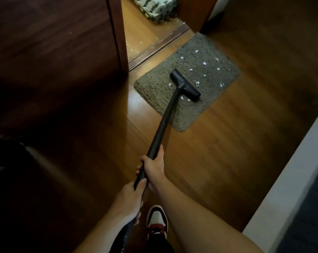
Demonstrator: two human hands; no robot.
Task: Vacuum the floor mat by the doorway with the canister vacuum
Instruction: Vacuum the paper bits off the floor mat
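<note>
A grey-brown shaggy floor mat [205,52] lies on the wooden floor by the doorway, strewn with several white paper scraps [204,63], mostly on its right half. The black floor nozzle [184,83] of the vacuum rests on the middle of the mat. Its black wand [163,123] slants down toward me. My right hand [153,166] grips the wand higher up. My left hand [131,199] grips its lower end just behind. The canister itself is out of view.
A dark wooden door [54,42] stands at the left, its edge next to the mat's left corner. Beyond the threshold strip [158,45] lie more white specks and a patterned mat [154,8]. A white ledge [291,189] runs along the right. My shoe [156,221] is below.
</note>
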